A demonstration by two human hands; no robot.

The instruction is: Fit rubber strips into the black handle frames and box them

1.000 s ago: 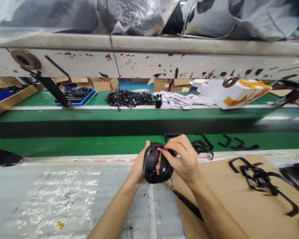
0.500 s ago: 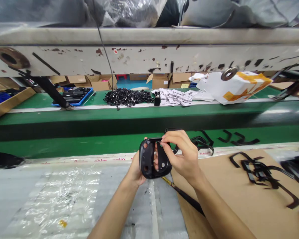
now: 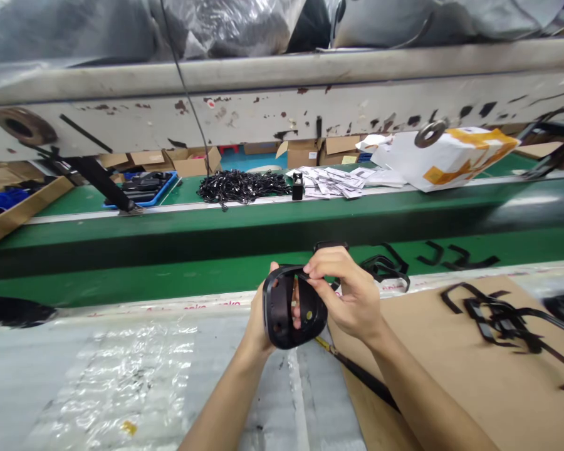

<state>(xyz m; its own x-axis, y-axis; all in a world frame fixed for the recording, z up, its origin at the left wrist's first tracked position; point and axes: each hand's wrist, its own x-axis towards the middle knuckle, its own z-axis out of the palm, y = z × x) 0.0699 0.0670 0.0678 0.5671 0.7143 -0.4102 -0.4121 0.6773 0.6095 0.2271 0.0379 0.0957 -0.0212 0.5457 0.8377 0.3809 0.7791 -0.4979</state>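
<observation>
A black, rounded-square plastic housing (image 3: 272, 313) with a slot-like opening in its middle is held up over the bench. My left hand (image 3: 257, 322) is closed around its left side and back; some of its fingers show through the opening. At the upper right rim, my right hand (image 3: 350, 291) pinches with thumb and index finger. Whether a thin strip lies between those fingertips I cannot make out. Below the right wrist lies a dark-handled tool with a yellow part (image 3: 357, 369). Just behind the right hand, another black piece (image 3: 329, 245) is partly hidden.
Cardboard (image 3: 418, 376) at the right carries black bent strips (image 3: 502, 319). More black strips (image 3: 460, 257) lie on the green surface. Farther back are a pile of black cables (image 3: 244, 186), white papers (image 3: 331, 180), a blue tray (image 3: 167, 188) and a white taped package (image 3: 451, 163).
The housing has tilted, so its rim and inner depth show differently. My right fingers remain at the upper right rim. The whole view has shifted and turned slightly.
</observation>
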